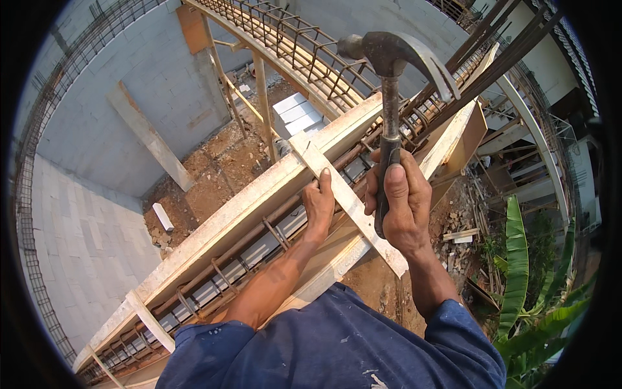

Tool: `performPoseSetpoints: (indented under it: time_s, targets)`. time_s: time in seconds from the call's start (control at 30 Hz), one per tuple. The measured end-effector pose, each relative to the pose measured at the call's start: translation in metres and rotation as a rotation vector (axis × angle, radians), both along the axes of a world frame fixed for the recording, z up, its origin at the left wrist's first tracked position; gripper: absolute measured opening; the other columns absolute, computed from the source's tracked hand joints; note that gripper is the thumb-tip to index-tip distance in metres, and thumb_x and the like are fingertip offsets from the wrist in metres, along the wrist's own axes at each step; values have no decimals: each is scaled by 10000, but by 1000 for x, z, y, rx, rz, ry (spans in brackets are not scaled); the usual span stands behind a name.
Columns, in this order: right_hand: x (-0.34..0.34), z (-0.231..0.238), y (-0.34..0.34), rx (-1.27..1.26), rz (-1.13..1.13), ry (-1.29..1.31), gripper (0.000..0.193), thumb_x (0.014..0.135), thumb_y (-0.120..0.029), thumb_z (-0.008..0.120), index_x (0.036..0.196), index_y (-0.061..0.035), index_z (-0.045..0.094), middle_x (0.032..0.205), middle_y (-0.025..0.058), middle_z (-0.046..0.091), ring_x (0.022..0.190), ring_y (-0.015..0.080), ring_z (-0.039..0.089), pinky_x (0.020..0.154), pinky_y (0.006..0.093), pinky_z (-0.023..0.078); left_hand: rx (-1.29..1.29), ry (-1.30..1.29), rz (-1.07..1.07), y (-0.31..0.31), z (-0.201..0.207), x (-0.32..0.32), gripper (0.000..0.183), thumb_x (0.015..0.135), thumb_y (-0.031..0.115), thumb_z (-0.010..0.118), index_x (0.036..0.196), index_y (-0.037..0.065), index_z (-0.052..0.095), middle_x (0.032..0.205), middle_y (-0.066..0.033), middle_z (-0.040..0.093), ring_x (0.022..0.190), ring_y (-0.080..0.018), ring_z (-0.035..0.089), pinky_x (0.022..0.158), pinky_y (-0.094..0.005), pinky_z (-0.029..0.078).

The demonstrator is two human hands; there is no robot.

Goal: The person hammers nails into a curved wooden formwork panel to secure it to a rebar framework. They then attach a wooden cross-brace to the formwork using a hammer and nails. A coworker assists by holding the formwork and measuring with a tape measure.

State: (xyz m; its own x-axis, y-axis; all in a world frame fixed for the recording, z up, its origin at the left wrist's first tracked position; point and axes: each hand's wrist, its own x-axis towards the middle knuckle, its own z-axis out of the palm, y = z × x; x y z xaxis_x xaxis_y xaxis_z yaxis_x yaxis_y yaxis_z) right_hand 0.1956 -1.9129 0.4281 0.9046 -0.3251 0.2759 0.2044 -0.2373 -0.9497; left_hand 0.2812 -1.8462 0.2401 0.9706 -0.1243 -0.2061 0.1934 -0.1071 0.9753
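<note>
My right hand (403,201) is wrapped round the black grip of a claw hammer (391,107), held upright with its dark metal head at the top and the claw toward the right. A pale wooden strip (353,209) lies across the two side boards of a long formwork trough. My left hand (319,206) is closed against that strip's left edge, thumb up; whether anything small sits in its fingers is hidden. Near the strip's far end a nail (307,145) sticks up, a little beyond my left hand. The far side board (227,217) runs beneath the strip.
Inside the trough runs a rebar cage (223,275). Another cross strip (150,321) spans it at lower left. Dark steel bars (492,61) slant in at upper right. Below are dirt ground (210,162), white blocks (298,113) and a leaning plank (149,136). Banana leaves (515,262) rise at right.
</note>
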Motion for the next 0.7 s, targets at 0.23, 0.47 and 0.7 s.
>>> performPoseSetpoints:
  time_s: [0.23,0.47,0.7]
  targets:
    - [6,-34,4,-163,-205,-66,448,1033,-505,399,1038,-61,459,774,38,509,634,103,513,564,282,434,-44,22,-6,2,-2,-5,596,1003,421,499,681,-76,572,551,-94,497,574,-157,420,548,-413,377]
    - [9,-17,0,-167,25,181,451,1058,-428,389,998,-2,525,665,18,498,564,88,501,505,261,418,33,1,25,-2,-4,-4,613,998,443,499,694,-83,584,549,-113,496,567,-180,435,558,-419,382]
    - [16,-8,19,0,-195,-224,478,1000,-585,401,966,-108,393,708,26,465,559,131,470,564,306,461,34,17,48,-4,-1,-5,628,1006,454,484,665,-67,567,526,-93,457,555,-167,415,534,-411,359]
